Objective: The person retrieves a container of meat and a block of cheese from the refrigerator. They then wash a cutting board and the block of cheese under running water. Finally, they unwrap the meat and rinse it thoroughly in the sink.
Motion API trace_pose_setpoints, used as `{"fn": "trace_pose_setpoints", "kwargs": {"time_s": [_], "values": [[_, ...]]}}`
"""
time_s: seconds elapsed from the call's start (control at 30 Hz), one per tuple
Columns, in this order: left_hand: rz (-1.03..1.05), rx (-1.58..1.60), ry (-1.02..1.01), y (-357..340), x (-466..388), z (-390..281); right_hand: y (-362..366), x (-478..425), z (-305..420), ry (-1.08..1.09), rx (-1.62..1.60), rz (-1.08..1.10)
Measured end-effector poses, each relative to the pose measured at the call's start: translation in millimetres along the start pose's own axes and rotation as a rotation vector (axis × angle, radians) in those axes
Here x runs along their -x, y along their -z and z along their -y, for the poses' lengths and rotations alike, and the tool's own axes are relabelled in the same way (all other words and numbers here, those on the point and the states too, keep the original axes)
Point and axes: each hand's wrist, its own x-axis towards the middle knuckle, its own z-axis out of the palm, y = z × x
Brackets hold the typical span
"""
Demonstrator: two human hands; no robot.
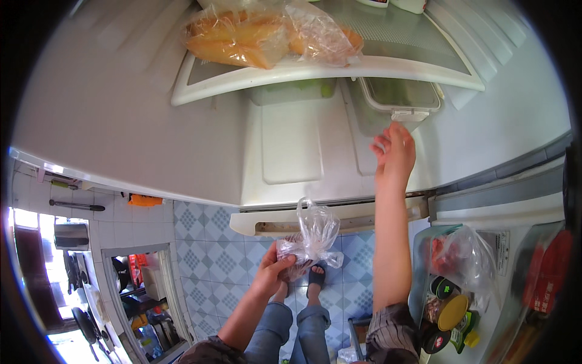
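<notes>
My left hand (272, 266) grips a knotted clear plastic bag (313, 232), its looped handles standing up. Dark reddish contents show through the plastic; what they are I cannot tell. My right hand (396, 148) reaches into an open refrigerator, fingers partly curled, the fingertips at the front latch of a clear lidded container (400, 91). Whether they touch the latch is not plain. Something green shows inside that container, which stands at the right on the compartment floor (291, 145). Further back on the left sits another clear container (295, 91), also with green contents, partly under the shelf.
Overhead, a glass shelf with a white rim (327, 68) carries bagged bread (241, 41). At right, the refrigerator door's bin (420, 273) holds several jars and a plastic bag (473, 259). A pale drawer front (245, 223) juts out low, above the tiled floor (213, 273).
</notes>
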Motion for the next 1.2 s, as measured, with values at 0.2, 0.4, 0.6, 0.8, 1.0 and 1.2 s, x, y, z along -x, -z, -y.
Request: {"fn": "trace_pose_setpoints", "kwargs": {"time_s": [0.2, 0.4, 0.6, 0.8, 1.0, 1.2], "values": [[0.005, 0.020, 0.038, 4.6, -1.3, 23.1, 28.7, 47.2, -43.1, 0.166, 0.186, 0.248], [0.001, -0.064, 0.135, 22.6, -1.6, 48.4, 34.6, 50.6, -65.0, 0.232, 0.207, 0.336], [-0.010, -0.177, 0.149, 30.3, -3.7, 63.6, 38.4, 55.7, -77.4, 0.411, 0.367, 0.315], [0.016, -0.205, 0.183, 31.6, -10.4, 80.0, 39.5, 51.6, -81.8, 0.499, 0.493, 0.320], [-0.011, -0.189, 0.211, 19.1, -11.3, 81.9, 42.2, 52.7, -82.4, 0.471, 0.478, 0.323], [-0.012, -0.194, 0.221, 28.2, -15.4, 94.6, 42.8, 56.5, -76.6, 0.572, 0.530, 0.374]]}}
